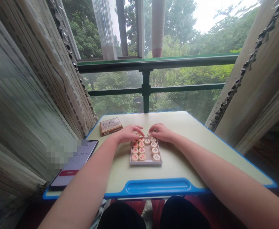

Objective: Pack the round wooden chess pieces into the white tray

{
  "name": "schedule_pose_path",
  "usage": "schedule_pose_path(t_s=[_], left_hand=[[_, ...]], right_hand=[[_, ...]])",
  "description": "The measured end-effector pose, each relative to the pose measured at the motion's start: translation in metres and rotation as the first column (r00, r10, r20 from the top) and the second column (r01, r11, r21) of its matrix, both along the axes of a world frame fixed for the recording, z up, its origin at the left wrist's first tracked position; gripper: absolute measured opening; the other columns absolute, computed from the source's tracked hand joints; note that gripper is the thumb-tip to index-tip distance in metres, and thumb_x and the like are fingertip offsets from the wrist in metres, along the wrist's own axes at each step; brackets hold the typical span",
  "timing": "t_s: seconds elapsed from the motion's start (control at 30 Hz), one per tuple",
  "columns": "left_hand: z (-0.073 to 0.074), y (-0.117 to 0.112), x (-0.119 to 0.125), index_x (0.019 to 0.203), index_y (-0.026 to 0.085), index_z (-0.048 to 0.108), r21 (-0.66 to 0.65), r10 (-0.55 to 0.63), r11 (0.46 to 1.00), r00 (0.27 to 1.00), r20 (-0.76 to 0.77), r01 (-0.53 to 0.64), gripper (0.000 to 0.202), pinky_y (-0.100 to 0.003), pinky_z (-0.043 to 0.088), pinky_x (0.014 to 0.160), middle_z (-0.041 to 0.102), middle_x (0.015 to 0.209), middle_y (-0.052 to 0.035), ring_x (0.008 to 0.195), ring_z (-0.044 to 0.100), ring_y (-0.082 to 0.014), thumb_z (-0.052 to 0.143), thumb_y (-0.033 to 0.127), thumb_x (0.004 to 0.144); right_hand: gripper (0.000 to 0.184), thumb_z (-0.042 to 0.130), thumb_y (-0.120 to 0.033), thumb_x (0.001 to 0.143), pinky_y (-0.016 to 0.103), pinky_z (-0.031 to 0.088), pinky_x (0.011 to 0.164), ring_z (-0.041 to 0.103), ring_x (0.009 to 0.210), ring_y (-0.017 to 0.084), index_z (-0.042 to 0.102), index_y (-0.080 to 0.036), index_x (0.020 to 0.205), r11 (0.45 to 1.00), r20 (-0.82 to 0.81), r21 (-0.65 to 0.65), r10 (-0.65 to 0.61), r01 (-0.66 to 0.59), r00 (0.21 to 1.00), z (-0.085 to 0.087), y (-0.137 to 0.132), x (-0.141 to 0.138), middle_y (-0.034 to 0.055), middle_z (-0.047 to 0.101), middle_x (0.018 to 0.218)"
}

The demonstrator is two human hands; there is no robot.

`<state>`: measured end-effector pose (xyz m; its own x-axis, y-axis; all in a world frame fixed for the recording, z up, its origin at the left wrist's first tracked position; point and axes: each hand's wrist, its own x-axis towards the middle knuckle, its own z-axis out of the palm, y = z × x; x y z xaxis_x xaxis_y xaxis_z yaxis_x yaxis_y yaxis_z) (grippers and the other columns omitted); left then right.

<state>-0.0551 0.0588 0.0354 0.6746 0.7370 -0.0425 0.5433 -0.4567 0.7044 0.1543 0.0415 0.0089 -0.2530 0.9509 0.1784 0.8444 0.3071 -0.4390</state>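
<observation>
A shallow white tray [145,163] lies in the middle of a pale desk [191,140] and holds several round wooden chess pieces [142,150] with red or dark characters. My left hand [129,132] rests at the tray's far left corner, fingers curled down over pieces there. My right hand [161,131] sits at the far right corner, fingers bent onto a piece at the tray's rim. The pieces under both hands are mostly hidden.
A brown chess box lid [110,126] lies at the far left of the desk. A phone [73,164] showing a timer rests at the left edge. A blue pen groove [157,186] runs along the near edge. Curtains flank a window with green railing [146,87].
</observation>
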Motion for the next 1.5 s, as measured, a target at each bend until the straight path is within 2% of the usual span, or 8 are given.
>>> schedule_pose_path(t_s=[0.17,0.4,0.6,0.77,1.13,1.33,1.5], left_hand=[[0.0017,-0.0013,0.0002,0.088,0.02,0.071,-0.012,0.011,1.0,1.0,0.0,-0.011,0.031,-0.03,0.044,0.092,0.044,0.136,-0.0027,0.121,0.043,-0.026,0.054,0.021,0.062],[0.0008,-0.0008,-0.0001,0.088,0.021,0.072,-0.054,0.0,0.999,1.0,0.006,0.001,0.031,-0.031,0.045,0.091,0.042,0.138,-0.0034,0.121,0.044,-0.028,0.057,0.025,0.061],[-0.0052,0.0019,0.0003,0.08,0.02,0.07,0.026,0.055,0.998,0.998,0.023,-0.056,0.024,-0.032,0.039,0.098,0.048,0.131,-0.0056,0.119,0.046,-0.0256,0.062,0.034,0.063],[-0.0078,0.0048,-0.0002,0.073,0.018,0.067,0.077,0.08,0.994,0.997,0.014,-0.081,0.029,-0.033,0.039,0.097,0.051,0.127,-0.007,0.116,0.048,-0.0263,0.066,0.045,0.06],[-0.0019,0.0013,-0.0006,0.078,0.02,0.071,0.061,0.028,0.998,1.0,0.009,-0.028,0.025,-0.033,0.04,0.096,0.05,0.129,-0.0056,0.117,0.047,-0.0253,0.065,0.039,0.063],[-0.0027,0.0022,-0.0006,0.077,0.018,0.07,0.045,0.059,0.997,0.998,0.032,-0.061,0.024,-0.033,0.04,0.096,0.051,0.128,-0.0062,0.115,0.049,-0.0251,0.063,0.038,0.065],[0.0014,-0.0007,0.0004,0.077,0.018,0.071,0.065,0.055,0.996,0.998,-0.007,-0.054,0.022,-0.033,0.039,0.097,0.051,0.128,-0.0057,0.116,0.048,-0.0256,0.063,0.034,0.063]], right_hand=[[0.018,0.059,-0.028,0.073,0.033,0.035,0.093,0.048,0.103,0.023,0.068,-0.019,0.086,1.0,-0.01,-0.004,-0.001,0.001,1.0,0.001,-0.0013,-0.0008,0.0058,0.064,0.095],[0.019,0.06,-0.029,0.072,0.032,0.036,0.093,0.046,0.109,0.022,0.067,-0.021,0.087,0.998,-0.116,-0.057,-0.034,0.028,0.993,0.0006,-0.0029,0.0,0.0039,0.066,0.094],[0.017,0.061,-0.028,0.072,0.03,0.038,0.09,0.051,0.101,0.02,0.068,-0.02,0.085,0.998,-0.131,-0.054,-0.013,0.006,0.991,-0.0006,-0.0007,0.0013,0.0041,0.066,0.091],[0.019,0.062,-0.03,0.071,0.03,0.039,0.089,0.052,0.098,0.02,0.068,-0.018,0.085,0.998,-0.133,-0.054,-0.017,0.01,0.991,0.0001,-0.0009,0.0011,0.005,0.066,0.09],[0.019,0.062,-0.029,0.072,0.029,0.038,0.089,0.052,0.098,0.02,0.068,-0.019,0.087,0.998,-0.125,-0.058,-0.018,0.011,0.992,0.0008,-0.001,0.0019,0.0048,0.066,0.091],[0.019,0.061,-0.029,0.072,0.029,0.039,0.089,0.052,0.097,0.019,0.067,-0.018,0.087,0.998,-0.14,-0.069,-0.012,0.002,0.99,0.0004,-0.0005,0.0025,0.0051,0.065,0.092],[0.018,0.062,-0.03,0.072,0.029,0.038,0.09,0.051,0.101,0.02,0.067,-0.019,0.086,0.997,-0.133,-0.073,-0.026,0.016,0.991,0.0009,-0.0012,0.0019,0.0049,0.065,0.092]])
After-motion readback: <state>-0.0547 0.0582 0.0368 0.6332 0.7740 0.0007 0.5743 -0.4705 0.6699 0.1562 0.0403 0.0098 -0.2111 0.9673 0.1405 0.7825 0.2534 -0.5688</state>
